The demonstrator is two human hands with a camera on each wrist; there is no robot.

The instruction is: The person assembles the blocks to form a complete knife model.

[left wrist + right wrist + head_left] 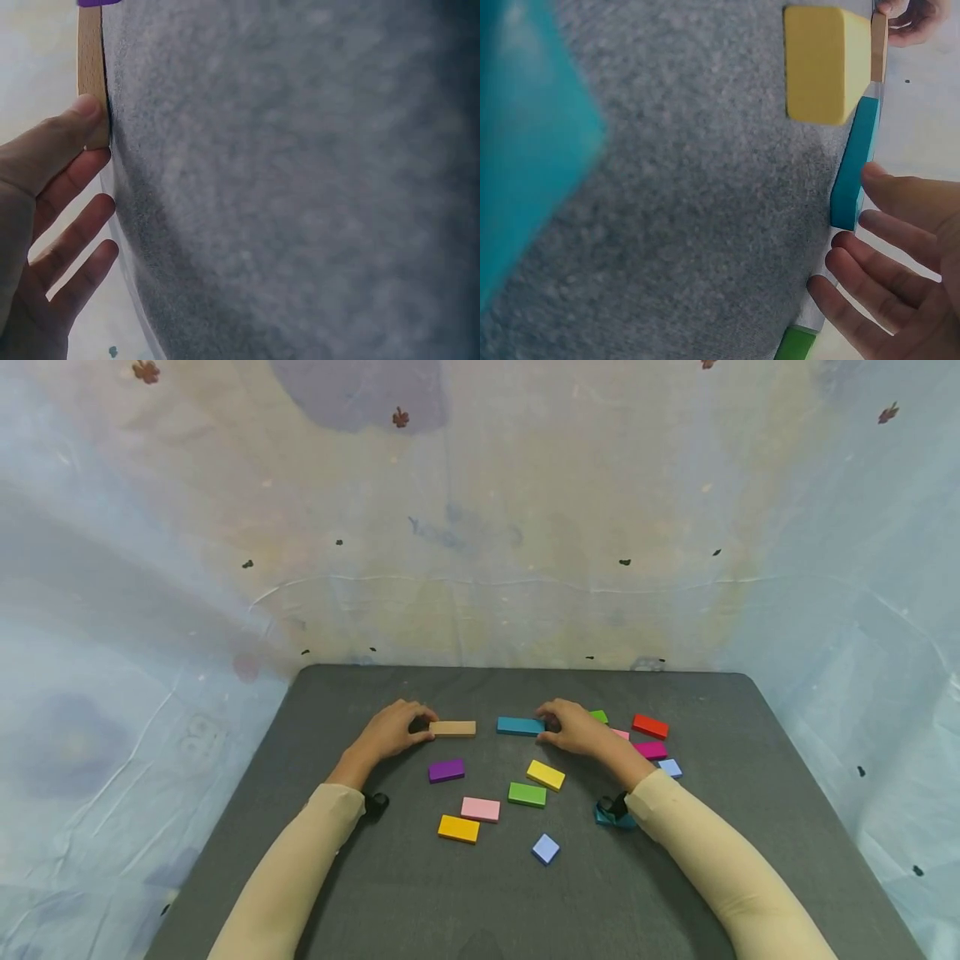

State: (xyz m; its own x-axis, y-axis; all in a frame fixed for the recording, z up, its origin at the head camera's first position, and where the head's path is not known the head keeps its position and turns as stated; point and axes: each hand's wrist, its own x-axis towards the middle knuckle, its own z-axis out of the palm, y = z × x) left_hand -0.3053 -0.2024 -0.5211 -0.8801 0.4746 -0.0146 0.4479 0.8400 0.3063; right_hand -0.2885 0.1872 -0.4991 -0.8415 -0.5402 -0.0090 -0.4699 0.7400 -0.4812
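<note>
My left hand pinches the left end of a plain wooden block between thumb and index finger; the left wrist view shows the other fingers spread away from the wooden block. To its right, across a small gap, a blue block lies roughly in line with it. My right hand holds the blue block's right end, with the thumb on one side and the index finger at the end in the right wrist view. Both blocks lie toward the back of the grey table.
Nearer me lie a purple block, yellow block, green block, pink block, orange-yellow block and light-blue block. Beyond my right forearm are a red block and magenta block. A teal block is partly under that wrist.
</note>
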